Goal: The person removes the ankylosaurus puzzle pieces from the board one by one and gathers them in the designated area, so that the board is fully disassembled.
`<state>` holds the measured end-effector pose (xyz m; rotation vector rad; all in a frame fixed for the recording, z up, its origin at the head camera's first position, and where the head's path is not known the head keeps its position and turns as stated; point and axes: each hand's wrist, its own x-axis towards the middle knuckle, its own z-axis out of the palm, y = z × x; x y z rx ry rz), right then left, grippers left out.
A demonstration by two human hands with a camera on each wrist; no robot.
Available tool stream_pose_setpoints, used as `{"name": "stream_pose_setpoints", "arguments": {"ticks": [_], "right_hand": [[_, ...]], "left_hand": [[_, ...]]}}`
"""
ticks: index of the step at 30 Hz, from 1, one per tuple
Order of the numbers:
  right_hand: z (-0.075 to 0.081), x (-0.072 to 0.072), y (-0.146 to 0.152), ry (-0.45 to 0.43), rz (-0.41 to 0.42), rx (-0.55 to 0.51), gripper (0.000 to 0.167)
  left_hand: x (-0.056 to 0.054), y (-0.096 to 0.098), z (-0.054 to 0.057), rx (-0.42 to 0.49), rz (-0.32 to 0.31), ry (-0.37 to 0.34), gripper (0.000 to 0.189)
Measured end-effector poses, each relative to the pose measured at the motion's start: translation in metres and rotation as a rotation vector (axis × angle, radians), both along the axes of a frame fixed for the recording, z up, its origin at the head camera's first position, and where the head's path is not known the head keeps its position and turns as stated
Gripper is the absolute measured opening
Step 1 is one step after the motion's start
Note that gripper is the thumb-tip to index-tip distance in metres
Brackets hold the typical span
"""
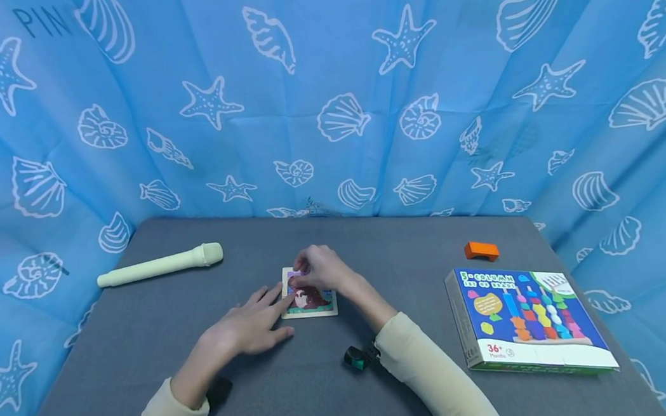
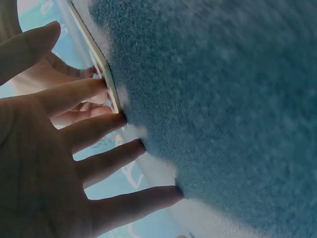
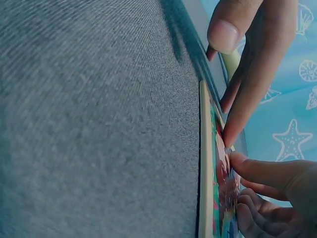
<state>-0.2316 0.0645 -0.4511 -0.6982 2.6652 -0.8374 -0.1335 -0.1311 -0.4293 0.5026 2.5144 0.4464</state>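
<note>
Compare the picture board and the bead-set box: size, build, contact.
Size: the picture board is smaller; the bead-set box larger.
Build: the board is thin, the box thick.
Contact: the left hand touches the board; no hand touches the box.
Shared: both lie flat on the table, pictures up.
</note>
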Motion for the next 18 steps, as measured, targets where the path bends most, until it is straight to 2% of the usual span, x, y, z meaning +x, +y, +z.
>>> {"name": "stream_pose_setpoints", "arguments": {"ticks": [12, 18], "right_hand": [[0.0048, 0.0004, -0.0022, 0.070, 0.072, 0.074, 0.023], [0.0059, -0.0028, -0.0024, 0.012, 0.068, 0.073, 0.022]], "left_hand": [[0.0020, 0.0022, -0.0023, 0.027, 0.027, -0.009, 0.072], [0.0029, 0.0022, -0.0025, 0.036, 0.028, -0.006, 0.072]]}}
